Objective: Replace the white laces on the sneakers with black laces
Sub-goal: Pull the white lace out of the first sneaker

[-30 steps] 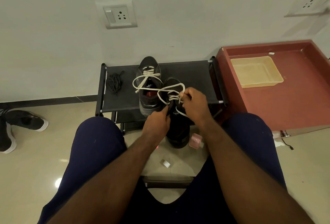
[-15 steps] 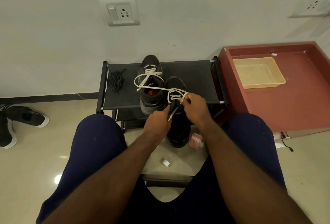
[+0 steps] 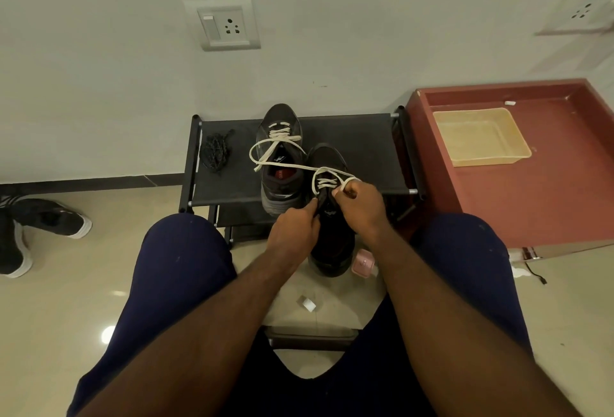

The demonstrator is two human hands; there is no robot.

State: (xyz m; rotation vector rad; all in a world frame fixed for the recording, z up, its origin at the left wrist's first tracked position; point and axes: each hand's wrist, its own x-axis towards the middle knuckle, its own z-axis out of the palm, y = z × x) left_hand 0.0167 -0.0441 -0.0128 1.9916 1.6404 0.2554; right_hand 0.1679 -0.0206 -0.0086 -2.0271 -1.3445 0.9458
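Against the white wall, your black shoe rack [image 3: 232, 184] carries one sneaker [image 3: 280, 164] and the bundled black laces [image 3: 216, 152] (off to its left). Your left hand [image 3: 292, 233] pinches the tongue of the nearer sneaker [image 3: 332, 250] at the rack's front edge. Your right hand [image 3: 360, 207] grips its white lace [image 3: 325, 180].

Single head-worn wide-angle view, aimed forward and down from a seated position; hands [image 3: 329, 213] seen close, shoe rack [image 3: 232, 184] and wall beyond.
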